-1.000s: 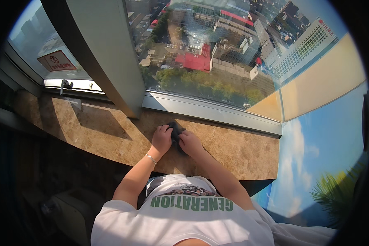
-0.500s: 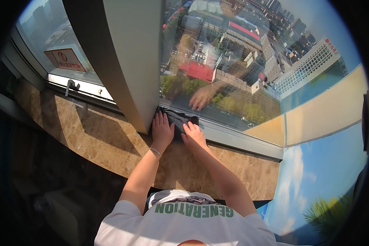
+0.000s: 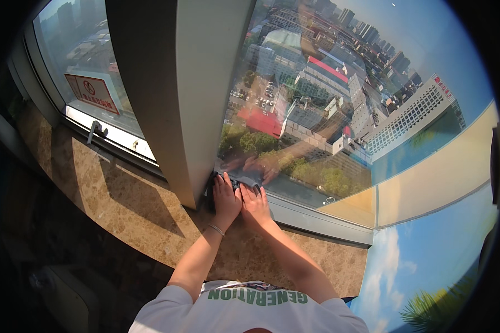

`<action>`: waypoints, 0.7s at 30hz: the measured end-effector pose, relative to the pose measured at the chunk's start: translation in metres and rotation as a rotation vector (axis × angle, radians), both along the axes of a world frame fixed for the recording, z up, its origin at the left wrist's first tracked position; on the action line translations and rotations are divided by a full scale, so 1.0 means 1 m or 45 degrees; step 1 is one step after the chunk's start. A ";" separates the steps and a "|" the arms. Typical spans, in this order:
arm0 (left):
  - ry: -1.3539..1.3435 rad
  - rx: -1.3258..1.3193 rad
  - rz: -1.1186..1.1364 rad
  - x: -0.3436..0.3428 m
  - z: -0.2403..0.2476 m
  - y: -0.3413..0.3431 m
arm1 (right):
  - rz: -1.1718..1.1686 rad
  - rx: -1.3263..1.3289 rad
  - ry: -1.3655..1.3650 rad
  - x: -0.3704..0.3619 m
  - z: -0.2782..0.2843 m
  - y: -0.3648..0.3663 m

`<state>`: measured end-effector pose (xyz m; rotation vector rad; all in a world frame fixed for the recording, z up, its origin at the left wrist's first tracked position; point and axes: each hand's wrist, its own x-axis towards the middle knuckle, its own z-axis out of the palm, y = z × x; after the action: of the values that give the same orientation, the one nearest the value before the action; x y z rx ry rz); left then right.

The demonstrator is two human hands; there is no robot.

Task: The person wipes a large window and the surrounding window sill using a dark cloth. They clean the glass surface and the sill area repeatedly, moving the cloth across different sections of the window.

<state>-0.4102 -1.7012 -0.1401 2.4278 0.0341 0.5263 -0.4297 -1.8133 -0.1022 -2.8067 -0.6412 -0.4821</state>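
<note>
A dark grey cloth [image 3: 244, 180] is bunched in the corner where the window's lower frame meets the upright post. My left hand [image 3: 226, 201], with a thin bracelet at its wrist, is closed over the cloth's left part, fingers together and pointing away from me. Right beside it, my right hand [image 3: 254, 204] is closed over the cloth's right part. Both hands press it against the window's lower frame [image 3: 316, 219]. Much of the cloth is hidden beneath my fingers. The glass [image 3: 294, 183] mirrors my hands faintly.
A brown marbled sill [image 3: 311, 250] runs below the windows. The wide grey post [image 3: 200, 100] rises at my left hand. Further left stands another window with a handle [image 3: 97, 132] and a red-edged sticker [image 3: 91, 93]. A wall painted with sky [image 3: 394, 272] bounds the right.
Both hands have moved closer together and pushed the cloth up against the window's lower frame and glass. The view has shifted slightly, and my right hand now touches or nearly touches the left.
</note>
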 end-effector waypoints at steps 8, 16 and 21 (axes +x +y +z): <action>-0.053 -0.632 -0.099 -0.022 0.031 -0.017 | -0.192 -0.594 -0.585 0.027 0.024 -0.012; -0.535 -0.485 -0.234 0.015 0.103 -0.032 | -0.411 -0.383 -0.995 0.063 0.132 -0.009; -0.946 -0.249 -0.079 0.061 0.214 -0.017 | -0.442 -0.029 -1.041 0.071 0.246 -0.001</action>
<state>-0.3491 -1.7186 0.0741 1.9096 -0.2883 1.2912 -0.3589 -1.8139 0.1441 -2.6669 -0.2633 -1.7309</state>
